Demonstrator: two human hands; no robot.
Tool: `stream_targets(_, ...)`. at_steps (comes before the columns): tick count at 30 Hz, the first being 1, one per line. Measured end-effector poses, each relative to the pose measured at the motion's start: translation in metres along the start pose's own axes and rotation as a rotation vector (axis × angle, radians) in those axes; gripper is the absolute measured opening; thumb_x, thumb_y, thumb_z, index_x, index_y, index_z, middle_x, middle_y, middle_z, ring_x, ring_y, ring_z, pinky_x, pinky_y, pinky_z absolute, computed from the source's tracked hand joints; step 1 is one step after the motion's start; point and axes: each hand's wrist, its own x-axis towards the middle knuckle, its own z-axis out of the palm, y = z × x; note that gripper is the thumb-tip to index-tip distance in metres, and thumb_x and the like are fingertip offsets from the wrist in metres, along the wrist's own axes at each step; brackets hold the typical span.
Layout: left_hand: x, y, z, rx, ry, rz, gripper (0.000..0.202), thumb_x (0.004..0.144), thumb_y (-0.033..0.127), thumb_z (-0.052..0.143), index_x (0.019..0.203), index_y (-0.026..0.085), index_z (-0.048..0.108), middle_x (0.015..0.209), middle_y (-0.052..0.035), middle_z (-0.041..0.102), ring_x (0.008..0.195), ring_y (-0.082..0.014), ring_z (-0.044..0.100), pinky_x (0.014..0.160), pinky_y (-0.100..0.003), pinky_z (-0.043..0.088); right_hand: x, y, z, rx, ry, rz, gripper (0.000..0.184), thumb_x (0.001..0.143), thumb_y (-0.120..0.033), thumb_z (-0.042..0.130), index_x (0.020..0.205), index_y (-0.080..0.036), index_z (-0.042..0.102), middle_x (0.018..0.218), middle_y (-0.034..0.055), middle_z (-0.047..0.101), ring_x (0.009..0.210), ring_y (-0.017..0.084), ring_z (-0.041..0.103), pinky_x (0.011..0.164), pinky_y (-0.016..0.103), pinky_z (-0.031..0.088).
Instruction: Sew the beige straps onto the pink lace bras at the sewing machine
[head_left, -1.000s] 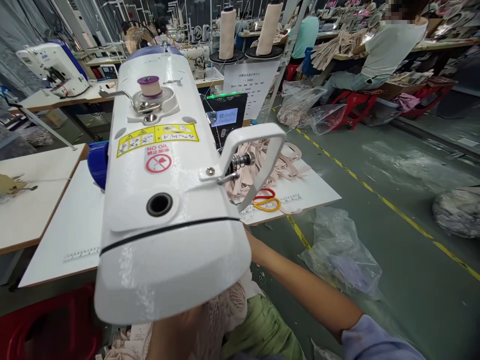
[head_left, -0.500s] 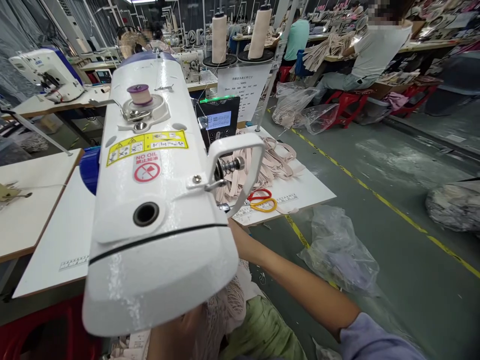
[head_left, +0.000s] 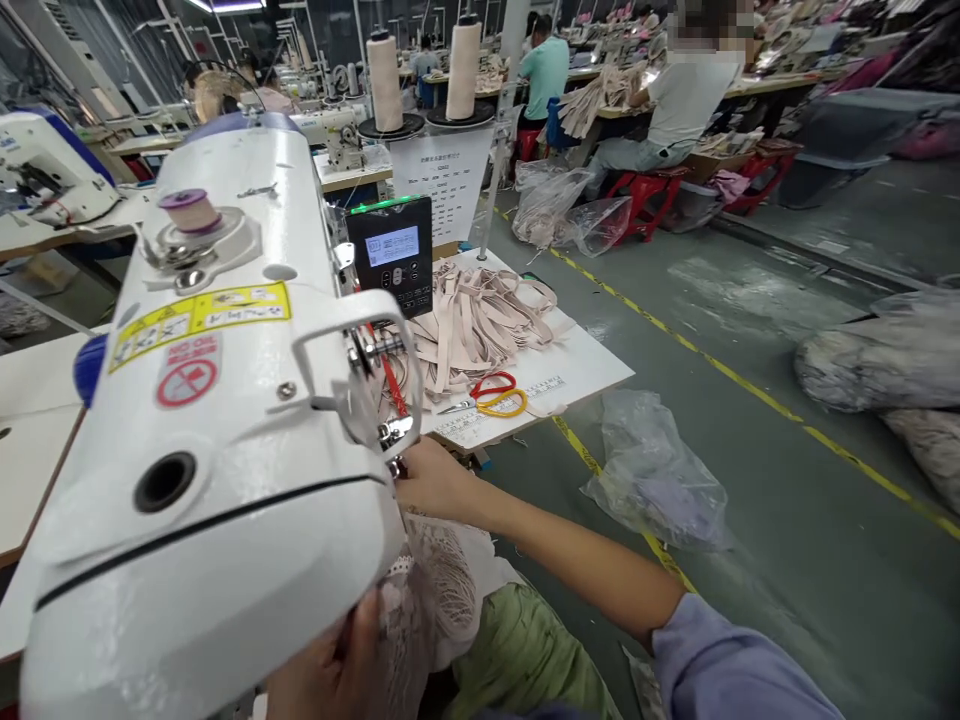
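White sewing machine [head_left: 217, 420], one, topped by one small spool [head_left: 191, 213]; behind it, two thread cones [head_left: 463, 72]. To its right, one pair of scissors [head_left: 477, 403] and uncountable beige straps [head_left: 480, 325] lie on the surface [head_left: 592, 365]. Below the machine's head, one lace piece [head_left: 446, 575] sits beside the left hand's [head_left: 322, 670] fingers and beneath the right hand [head_left: 431, 482]; whether either hand's fingers are clamped or apart, I cannot tell.

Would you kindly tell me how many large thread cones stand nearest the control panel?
2: the left thread cone and, beside it, the right thread cone, both beyond the control panel.
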Motion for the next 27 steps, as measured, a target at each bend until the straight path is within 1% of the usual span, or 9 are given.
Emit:
stream_targets(3, -0.004, -0.008, -0.001, 0.098, 0.04, 0.043, 0.033, 0.089, 0.048, 0.052, 0.093, 0.029, 0.077, 0.088, -0.0006, 0.079, 0.083, -0.0201, 0.074, 0.079, -0.025, 0.056, -0.001, 0.004, 0.004, 0.085, 0.028, -0.012, 0.005, 0.075, -0.013, 0.065, 0.079, -0.017, 0.064, 0.087, 0.0007, 0.055, 0.075, 0.015, 0.053, 0.065, 0.025, 0.044)
stream_targets(6, -0.006, -0.015, -0.004, 0.135, 0.076, 0.057, 0.033, 0.089, 0.048, 0.053, 0.093, 0.026, 0.077, 0.088, -0.0024, 0.078, 0.078, -0.02, 0.073, 0.077, -0.025, 0.056, -0.002, 0.004, 0.007, 0.109, 0.074, 0.006, 0.006, 0.077, -0.014, 0.063, 0.081, -0.017, 0.065, 0.089, 0.0017, 0.056, 0.079, 0.016, 0.055, 0.069, 0.026, 0.045)
stream_targets(9, -0.006, -0.017, -0.005, 0.121, 0.133, 0.075, 0.029, 0.088, 0.044, 0.055, 0.091, 0.025, 0.077, 0.089, -0.0027, 0.078, 0.078, -0.0195, 0.072, 0.076, -0.024, 0.055, -0.001, 0.001, 0.009, 0.092, 0.071, 0.038, 0.003, 0.077, -0.017, 0.066, 0.08, -0.018, 0.065, 0.086, 0.0016, 0.057, 0.076, 0.016, 0.054, 0.064, 0.025, 0.043)
stream_targets(11, -0.005, -0.016, -0.004, 0.107, 0.162, 0.081, 0.028, 0.087, 0.043, 0.056, 0.09, 0.025, 0.077, 0.089, -0.0028, 0.078, 0.078, -0.0193, 0.071, 0.074, -0.023, 0.054, 0.0, 0.0, 0.01, 0.069, 0.073, 0.053, 0.004, 0.076, -0.018, 0.067, 0.079, -0.018, 0.065, 0.083, 0.0011, 0.057, 0.076, 0.017, 0.054, 0.061, 0.025, 0.042)
stream_targets(16, -0.001, -0.014, 0.0, 0.113, 0.15, 0.094, 0.03, 0.088, 0.044, 0.054, 0.088, 0.024, 0.076, 0.087, -0.003, 0.078, 0.074, -0.0193, 0.071, 0.074, -0.025, 0.054, -0.002, 0.0, 0.008, 0.06, 0.094, 0.021, 0.007, 0.076, -0.016, 0.066, 0.081, -0.021, 0.065, 0.085, 0.0011, 0.059, 0.076, 0.017, 0.055, 0.063, 0.026, 0.045)
stream_targets(20, 0.0, -0.013, 0.003, 0.112, 0.148, 0.092, 0.03, 0.088, 0.046, 0.054, 0.09, 0.025, 0.076, 0.09, -0.0026, 0.079, 0.083, -0.0213, 0.072, 0.078, -0.026, 0.053, -0.004, 0.001, 0.007, 0.053, 0.11, -0.01, 0.013, 0.078, -0.011, 0.06, 0.086, -0.02, 0.066, 0.083, -0.0004, 0.057, 0.073, 0.015, 0.055, 0.065, 0.026, 0.044)
stream_targets(22, 0.001, -0.012, 0.004, 0.099, 0.139, 0.116, 0.028, 0.088, 0.044, 0.055, 0.089, 0.026, 0.076, 0.091, -0.0018, 0.079, 0.084, -0.021, 0.073, 0.08, -0.026, 0.053, -0.004, 0.002, 0.007, 0.046, 0.109, -0.013, 0.017, 0.077, -0.008, 0.059, 0.087, -0.02, 0.066, 0.083, -0.0009, 0.056, 0.072, 0.014, 0.054, 0.065, 0.026, 0.044)
stream_targets(24, 0.004, -0.011, 0.004, 0.087, 0.129, 0.147, 0.026, 0.088, 0.041, 0.055, 0.089, 0.027, 0.077, 0.091, -0.0005, 0.079, 0.084, -0.0203, 0.073, 0.083, -0.027, 0.053, -0.005, 0.002, 0.007, 0.05, 0.105, -0.019, 0.017, 0.076, -0.008, 0.06, 0.086, -0.021, 0.065, 0.084, -0.0009, 0.055, 0.071, 0.013, 0.052, 0.065, 0.025, 0.043)
stream_targets(27, 0.008, -0.011, 0.005, 0.084, 0.109, 0.225, 0.023, 0.088, 0.037, 0.056, 0.096, 0.028, 0.076, 0.093, 0.0011, 0.079, 0.086, -0.0193, 0.073, 0.086, -0.026, 0.053, -0.004, 0.003, 0.006, 0.069, 0.107, -0.036, 0.013, 0.075, -0.007, 0.06, 0.081, -0.019, 0.062, 0.084, -0.0011, 0.052, 0.071, 0.013, 0.051, 0.065, 0.024, 0.042)
